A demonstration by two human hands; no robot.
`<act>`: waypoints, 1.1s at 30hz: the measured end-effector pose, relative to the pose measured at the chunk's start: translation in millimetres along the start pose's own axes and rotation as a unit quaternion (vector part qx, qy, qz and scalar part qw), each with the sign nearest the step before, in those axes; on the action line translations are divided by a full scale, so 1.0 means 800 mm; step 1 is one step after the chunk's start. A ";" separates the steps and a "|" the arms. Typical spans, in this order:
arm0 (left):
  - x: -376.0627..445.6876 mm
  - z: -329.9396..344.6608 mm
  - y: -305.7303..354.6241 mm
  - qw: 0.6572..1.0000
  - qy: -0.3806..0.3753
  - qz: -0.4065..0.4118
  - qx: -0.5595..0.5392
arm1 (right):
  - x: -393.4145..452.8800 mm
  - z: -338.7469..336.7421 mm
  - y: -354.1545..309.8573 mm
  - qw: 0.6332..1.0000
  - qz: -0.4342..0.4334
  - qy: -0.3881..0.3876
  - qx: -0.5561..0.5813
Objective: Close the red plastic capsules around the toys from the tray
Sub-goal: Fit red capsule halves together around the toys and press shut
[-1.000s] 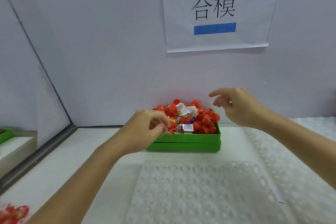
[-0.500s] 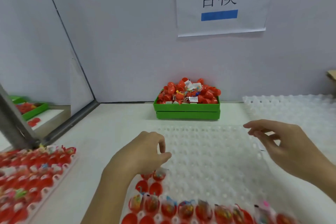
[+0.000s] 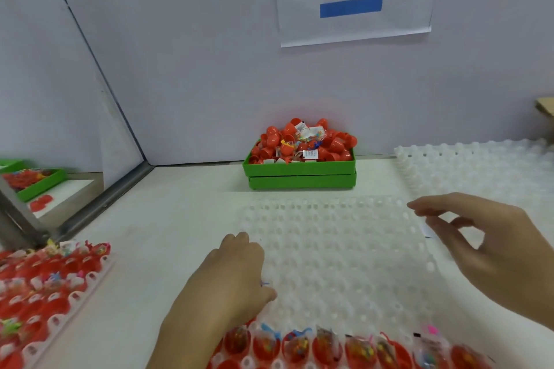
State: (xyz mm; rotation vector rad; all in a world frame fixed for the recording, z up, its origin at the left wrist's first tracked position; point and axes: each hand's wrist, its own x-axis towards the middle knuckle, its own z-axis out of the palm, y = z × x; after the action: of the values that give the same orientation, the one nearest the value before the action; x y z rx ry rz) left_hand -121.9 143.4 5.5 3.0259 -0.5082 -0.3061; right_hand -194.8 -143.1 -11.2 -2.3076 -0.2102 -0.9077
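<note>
Head view, the only one: the left hand reaches down at the near edge of the white dimpled tray, which lies mid-tabletop, its fingers curled over the first row of red capsule halves; whether they actually pinch a toy or a capsule half is hidden beneath the hand, so I cannot tell. The right hand hovers over the tray's right edge with fingers loosely spread and holding nothing, probably poised to help with the closing. Each red half in that near row sits in its own dimple with a bagged toy standing in it, an arrangement that likely keeps the cups upright and open for capping. At the far edge of the tabletop, against the wall, a green bin holds a heap of loose red capsule pieces and toy packets, presumably the supply. A second tray of filled red capsules lies at the near left corner.
</note>
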 end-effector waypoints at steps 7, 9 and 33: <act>-0.005 -0.005 0.006 0.994 0.066 0.035 0.086 | -0.003 0.000 0.001 1.000 0.026 -0.006 0.006; -0.002 -0.008 0.012 0.991 0.078 0.041 0.105 | -0.004 0.002 -0.001 1.000 0.027 -0.008 0.011; 0.050 -0.034 0.153 0.897 0.182 0.374 -0.148 | -0.001 0.008 -0.004 0.746 0.333 -0.126 0.563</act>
State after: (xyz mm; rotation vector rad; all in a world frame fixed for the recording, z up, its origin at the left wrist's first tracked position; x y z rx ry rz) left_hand -118.0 14.9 36.0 2.2799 -1.3542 0.2080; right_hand -192.8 -136.3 -13.3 -1.1520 -0.0036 0.0098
